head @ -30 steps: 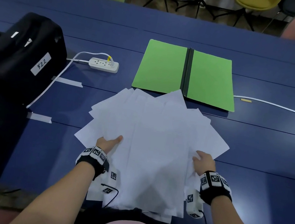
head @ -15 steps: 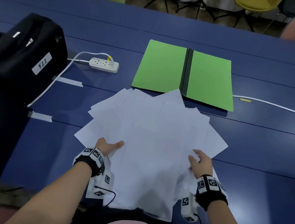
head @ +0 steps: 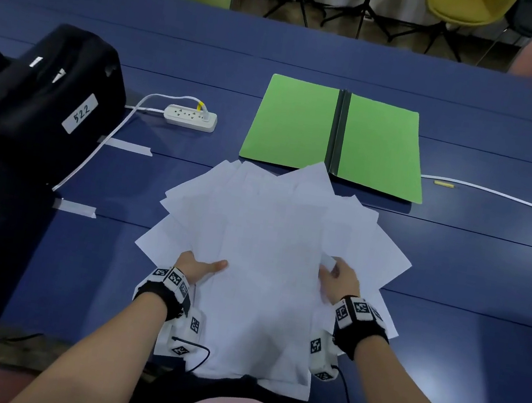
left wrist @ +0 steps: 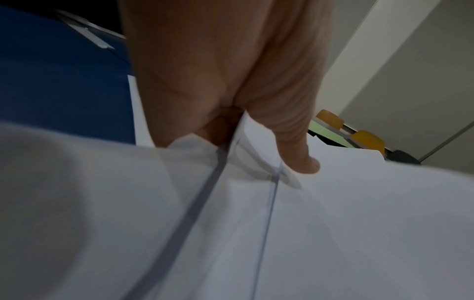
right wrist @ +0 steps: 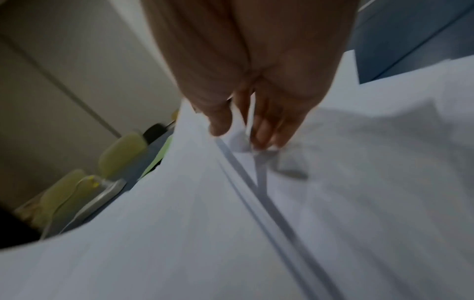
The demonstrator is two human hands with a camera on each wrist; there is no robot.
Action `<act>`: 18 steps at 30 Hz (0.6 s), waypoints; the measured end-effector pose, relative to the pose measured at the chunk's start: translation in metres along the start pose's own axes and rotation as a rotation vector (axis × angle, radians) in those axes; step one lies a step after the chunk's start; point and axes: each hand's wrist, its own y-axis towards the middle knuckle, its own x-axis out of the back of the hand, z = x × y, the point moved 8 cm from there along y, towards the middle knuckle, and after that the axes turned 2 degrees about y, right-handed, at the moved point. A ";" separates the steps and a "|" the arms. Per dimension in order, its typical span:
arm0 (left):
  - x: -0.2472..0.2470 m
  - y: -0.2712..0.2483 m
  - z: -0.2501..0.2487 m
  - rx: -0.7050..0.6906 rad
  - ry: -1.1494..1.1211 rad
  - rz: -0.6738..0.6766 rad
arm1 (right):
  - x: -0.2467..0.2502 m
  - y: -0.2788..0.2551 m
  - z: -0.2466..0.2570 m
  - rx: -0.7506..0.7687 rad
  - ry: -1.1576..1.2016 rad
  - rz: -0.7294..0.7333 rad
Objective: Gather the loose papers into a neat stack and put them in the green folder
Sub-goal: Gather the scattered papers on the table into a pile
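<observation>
The left hand [head: 196, 265] grips the left edge of the fanned pile of loose white paper sheets [head: 271, 253], thumb on top and fingers tucked beneath. The right hand [head: 338, 281] pinches sheets at the pile's right side. The pile lies on the near middle of the blue table [head: 468, 281], its long axis running near to far, its far corners spreading left and right. One far corner overlaps the near edge of the open green cardboard folder [head: 289, 122], which lies flat with its dark spine pointing away. A white power strip [head: 190, 118] sits left of the folder, and black cases with numbered labels [head: 46, 102] stand far left. The left wrist view shows the thumb [left wrist: 302, 162] pressing a sheet; the right wrist view shows fingers [right wrist: 264, 132] between separate sheets.
</observation>
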 end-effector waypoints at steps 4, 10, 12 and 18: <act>-0.003 0.000 0.004 0.014 0.003 -0.011 | 0.046 -0.001 -0.043 -0.251 0.065 -0.252; 0.000 0.003 0.004 0.054 0.012 0.041 | 0.018 -0.003 -0.028 -0.033 -0.020 -0.004; 0.001 0.008 0.004 0.063 0.058 0.023 | 0.000 -0.005 -0.022 0.013 -0.097 0.078; -0.003 0.012 0.004 0.089 0.151 -0.059 | 0.012 0.003 -0.039 -0.078 0.056 -0.052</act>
